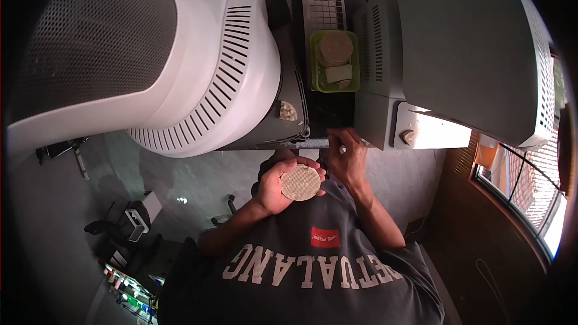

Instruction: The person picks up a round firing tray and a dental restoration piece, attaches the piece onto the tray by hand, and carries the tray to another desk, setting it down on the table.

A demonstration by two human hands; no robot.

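A round beige disc (300, 182) with a fine grid of small holes rests in my left hand (274, 188), the thumb at its upper edge and the fingers beneath it. To the right of the disc, apart from it, is my right hand (350, 157). Its fingers are curled together near the bench edge, and anything between the fingertips is too small or dark to make out. Up ahead, a green tray (313, 63) contains several round beige discs (335, 47) and a whitish block (339, 74).
A large white machine (250, 66) with slotted vents fills the left. Grey equipment (463, 36) stands on the right, beside a bright white plate (436, 129) bearing a small beige piece (409, 136). A honeycomb fragment (288, 111) lies on the dark surface; a white grid tray (324, 6) is behind.
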